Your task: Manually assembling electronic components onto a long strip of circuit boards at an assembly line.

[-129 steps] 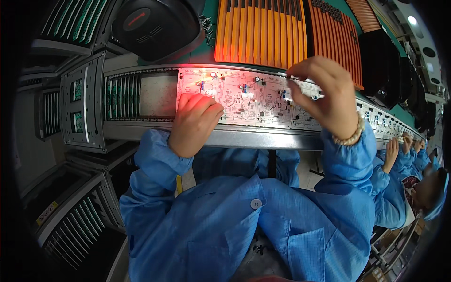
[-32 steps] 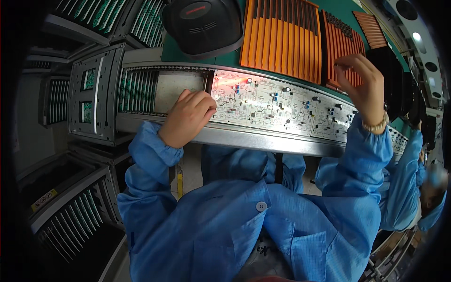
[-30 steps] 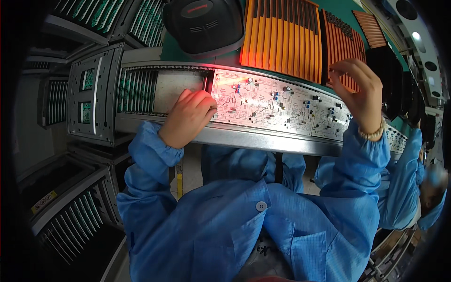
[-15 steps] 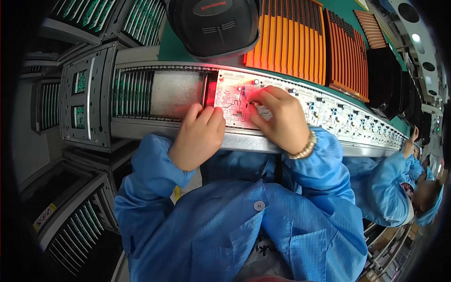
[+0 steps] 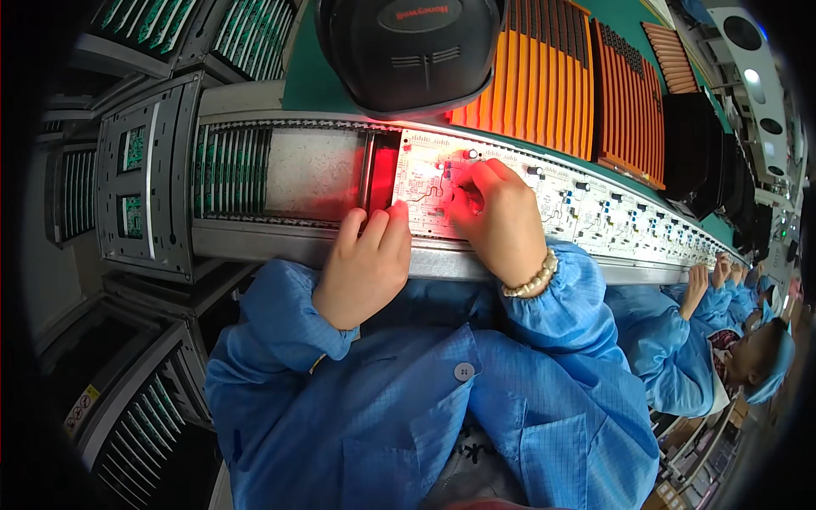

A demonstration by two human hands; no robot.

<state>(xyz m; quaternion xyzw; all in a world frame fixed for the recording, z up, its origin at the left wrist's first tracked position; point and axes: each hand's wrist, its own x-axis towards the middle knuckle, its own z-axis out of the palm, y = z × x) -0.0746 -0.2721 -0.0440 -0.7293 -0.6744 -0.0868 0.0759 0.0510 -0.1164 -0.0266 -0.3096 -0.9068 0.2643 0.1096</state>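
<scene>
Bench (image 5: 313, 85) w/ 1 scanner (image 5: 416, 85), 2 hands (image 5: 365, 268) (image 5: 508, 225) at 1 PCB (image 5: 418, 174).

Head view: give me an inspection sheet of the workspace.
Surface: metal conveyor beside a green mat.
Job's things: row of white circuit boards; leftmost board lit red.
Clutter: black scanner and orange trays beyond the conveyor.
Hands: left hand at the leftmost board's left edge; right hand curled over that board, grip unclear.
Cables: nothing seen.
Surroundings: board rack at lower left, co-worker in blue at right.
</scene>
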